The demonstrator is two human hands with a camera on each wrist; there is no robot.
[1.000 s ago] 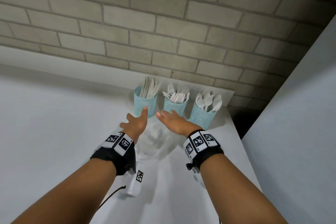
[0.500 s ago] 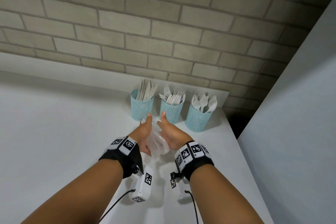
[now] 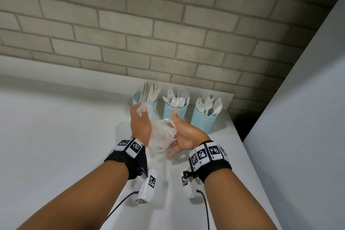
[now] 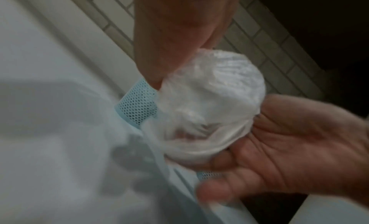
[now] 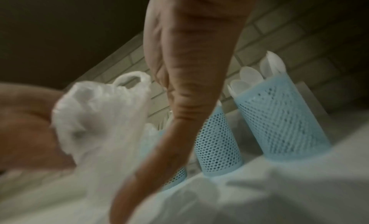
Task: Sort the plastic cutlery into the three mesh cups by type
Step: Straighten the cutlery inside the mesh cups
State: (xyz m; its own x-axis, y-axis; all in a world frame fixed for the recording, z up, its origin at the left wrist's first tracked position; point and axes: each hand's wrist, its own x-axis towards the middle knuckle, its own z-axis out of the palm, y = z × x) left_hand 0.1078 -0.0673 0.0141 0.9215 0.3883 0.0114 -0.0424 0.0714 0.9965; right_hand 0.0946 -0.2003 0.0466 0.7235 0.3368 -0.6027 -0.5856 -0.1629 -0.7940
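Three light-blue mesh cups stand in a row at the back of the white table (image 3: 56,136): the left cup (image 3: 136,99) holds knives, the middle cup (image 3: 168,113) forks, the right cup (image 3: 202,121) spoons. Just in front of them I hold a crumpled clear plastic bag (image 3: 161,135) between both hands, above the table. My left hand (image 3: 140,125) grips its upper part between thumb and fingers. My right hand (image 3: 183,134) lies flat against the bag's other side with straight fingers. The wrist views show the bag (image 4: 211,101) (image 5: 99,110) bunched up. No loose cutlery is visible.
A brick wall (image 3: 168,33) runs right behind the cups. A tall white panel (image 3: 298,127) stands at the right, with a dark gap (image 3: 240,123) between it and the table's right edge. Bare white tabletop stretches to the left.
My hands came together from reaching toward the cups and gathered the plastic bag between them. The bag is now lifted and bunched tighter, the left hand higher.
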